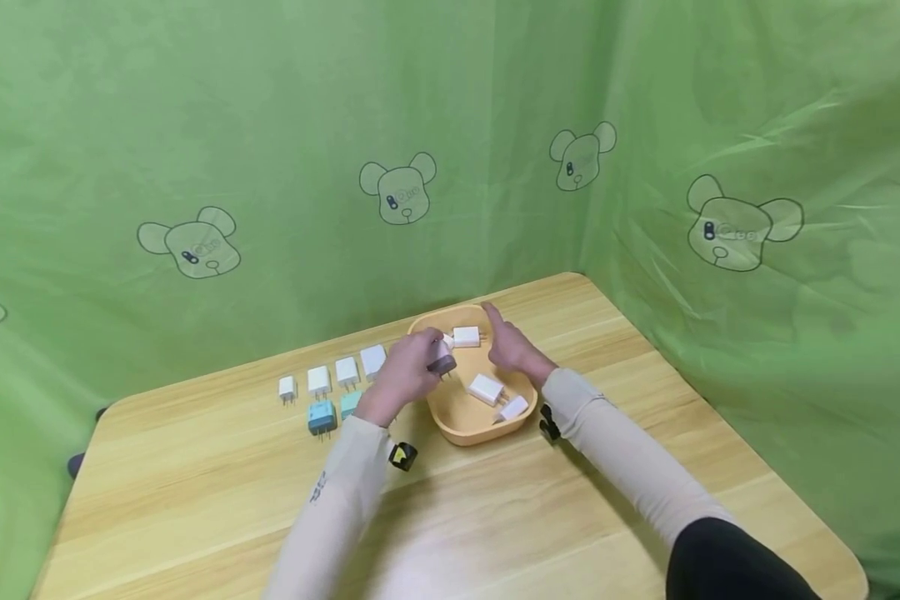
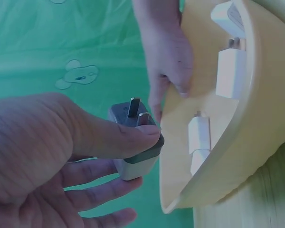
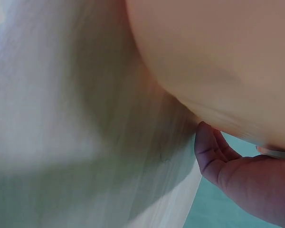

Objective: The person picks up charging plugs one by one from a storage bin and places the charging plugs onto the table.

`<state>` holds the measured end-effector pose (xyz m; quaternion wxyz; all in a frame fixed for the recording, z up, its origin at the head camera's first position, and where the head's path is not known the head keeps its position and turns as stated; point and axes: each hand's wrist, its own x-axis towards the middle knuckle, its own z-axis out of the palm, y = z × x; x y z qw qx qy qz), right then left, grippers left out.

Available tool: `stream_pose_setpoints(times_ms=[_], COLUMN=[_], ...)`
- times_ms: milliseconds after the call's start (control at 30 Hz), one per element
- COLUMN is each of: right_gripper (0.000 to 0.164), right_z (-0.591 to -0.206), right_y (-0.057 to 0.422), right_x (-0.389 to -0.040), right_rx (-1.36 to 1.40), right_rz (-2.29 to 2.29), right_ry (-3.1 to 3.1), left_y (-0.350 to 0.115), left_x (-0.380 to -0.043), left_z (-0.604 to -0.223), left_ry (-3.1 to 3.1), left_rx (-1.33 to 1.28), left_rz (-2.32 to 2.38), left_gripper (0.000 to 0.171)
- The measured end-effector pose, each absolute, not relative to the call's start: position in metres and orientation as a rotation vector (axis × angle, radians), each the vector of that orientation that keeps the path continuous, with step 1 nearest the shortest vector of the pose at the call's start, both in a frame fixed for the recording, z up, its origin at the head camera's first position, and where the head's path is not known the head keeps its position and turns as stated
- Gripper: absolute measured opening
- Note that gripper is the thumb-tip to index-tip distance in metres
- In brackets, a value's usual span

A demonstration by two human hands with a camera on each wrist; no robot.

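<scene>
My left hand pinches a wall charger, dark grey at the prong end and white below, between thumb and fingers. It holds the charger over the left side of a yellow-orange tray, prongs facing out in the left wrist view. My right hand grips the tray's far right rim; in the right wrist view its fingertips touch the outer wall from below. Inside the tray lie several white chargers, among them one at the far end, one nearer the middle and one by the near right wall.
Left of the tray, several chargers stand in rows on the wooden table: white ones such as this small one, a blue one and a teal one partly behind my left arm. A green curtain hangs behind.
</scene>
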<state>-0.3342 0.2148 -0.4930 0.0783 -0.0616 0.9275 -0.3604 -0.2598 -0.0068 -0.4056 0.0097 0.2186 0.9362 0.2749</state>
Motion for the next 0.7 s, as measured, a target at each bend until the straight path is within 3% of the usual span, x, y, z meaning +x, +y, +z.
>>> stream_pose_setpoints(times_ms=[700], right_gripper=[0.100], right_z=[-0.491], right_y=[0.212], right_x=[-0.336], right_rx=[-0.182], right_rz=[-1.033], right_ry=[2.775], left_y=[-0.101], left_x=[-0.227], left_z=[-0.401], left_ry=[3.040], left_rx=[0.571], left_rz=[1.050], left_gripper=[0.063])
